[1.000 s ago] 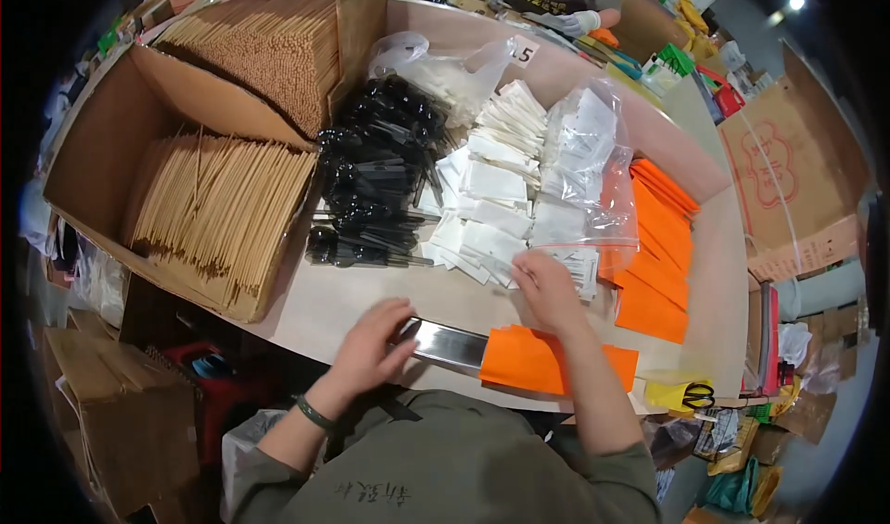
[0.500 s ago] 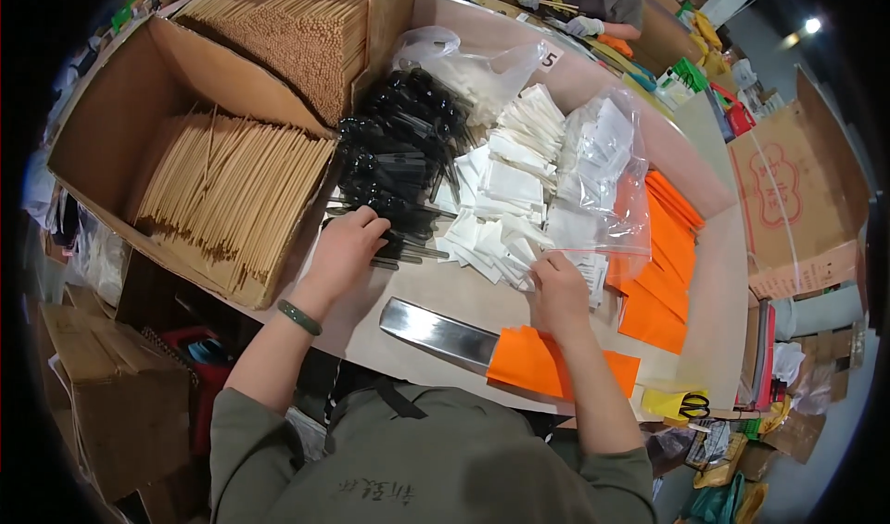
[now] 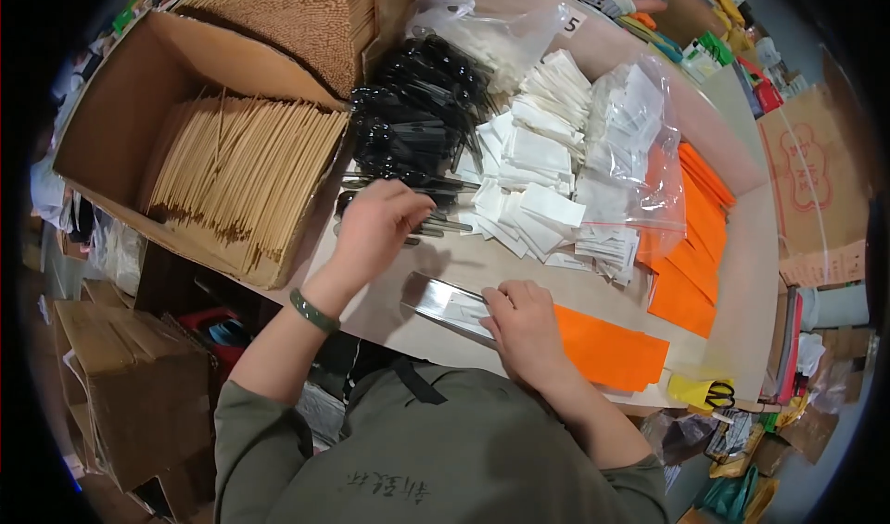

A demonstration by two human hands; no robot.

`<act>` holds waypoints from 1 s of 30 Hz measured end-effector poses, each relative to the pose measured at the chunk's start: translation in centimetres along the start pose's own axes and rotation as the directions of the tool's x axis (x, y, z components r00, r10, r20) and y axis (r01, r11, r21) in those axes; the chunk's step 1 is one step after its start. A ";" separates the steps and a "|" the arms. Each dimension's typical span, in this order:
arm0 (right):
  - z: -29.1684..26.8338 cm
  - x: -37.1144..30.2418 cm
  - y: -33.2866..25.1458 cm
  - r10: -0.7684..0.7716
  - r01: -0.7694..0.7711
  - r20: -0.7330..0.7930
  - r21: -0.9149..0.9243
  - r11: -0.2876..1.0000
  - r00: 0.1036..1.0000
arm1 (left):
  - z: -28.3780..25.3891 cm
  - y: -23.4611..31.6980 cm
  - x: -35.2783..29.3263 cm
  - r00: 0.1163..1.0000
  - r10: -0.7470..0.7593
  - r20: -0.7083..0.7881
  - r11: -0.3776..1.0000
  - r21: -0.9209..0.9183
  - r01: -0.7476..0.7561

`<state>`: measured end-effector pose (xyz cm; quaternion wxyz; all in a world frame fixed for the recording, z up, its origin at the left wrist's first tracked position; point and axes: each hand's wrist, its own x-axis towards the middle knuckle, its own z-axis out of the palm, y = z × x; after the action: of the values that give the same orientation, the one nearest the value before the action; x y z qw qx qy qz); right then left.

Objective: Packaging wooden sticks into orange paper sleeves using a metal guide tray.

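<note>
Over the near edge of a pile of black plastic spoons [image 3: 408,139], my left hand [image 3: 375,227] is raised with its fingertips pinched. What they hold, if anything, is hard to see. My right hand [image 3: 526,329] bends its fingers over a shiny metal trough [image 3: 422,294], on the end of a white paper packet [image 3: 466,307] lying in it. An orange paper sleeve [image 3: 612,348] sits at the trough's right end, partly behind my right wrist. White paper packets [image 3: 538,158] lie in rows beyond, right of the spoons.
A cardboard box [image 3: 111,126] of wooden chopsticks [image 3: 246,167] stands at left, with another chopstick stack [image 3: 287,14] behind. Clear plastic bags [image 3: 640,144] and orange sleeves [image 3: 691,246] lie at right. Yellow-handled scissors [image 3: 718,394] rest at the near right edge. A gloved co-worker [image 3: 616,0] is across.
My right hand has moved from the packet rows down to the trough, where a white packet now lies. My left hand has lifted a little from the spoons, its fingers drawn together.
</note>
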<state>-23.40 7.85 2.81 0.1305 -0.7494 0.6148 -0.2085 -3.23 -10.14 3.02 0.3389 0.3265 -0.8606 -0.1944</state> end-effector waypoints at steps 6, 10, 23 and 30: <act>-1.6 -3.0 0.6 0.070 -0.068 -0.246 0.019 0.998 0.967 | 1.9 3.8 -4.5 0.933 -0.141 0.330 0.921 -0.302 0.246; -2.4 -4.6 0.9 -0.049 0.053 -0.121 0.033 0.998 0.991 | 4.2 4.5 -7.1 0.961 0.079 0.266 0.964 -0.264 -0.006; 2.4 -6.6 3.4 -0.252 0.263 0.079 -0.228 0.938 0.965 | -11.0 -13.0 -7.5 0.676 -0.727 -0.120 0.483 0.610 0.628; 5.2 -7.5 3.3 -0.237 0.236 -0.021 -0.040 0.971 0.971 | -12.0 -11.8 -7.9 0.830 -0.555 -0.053 0.693 0.524 0.496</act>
<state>-24.98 14.20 -4.42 0.0827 -0.8168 0.5267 -0.2206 14.77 -14.37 1.15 0.1212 0.6264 -0.7675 -0.0625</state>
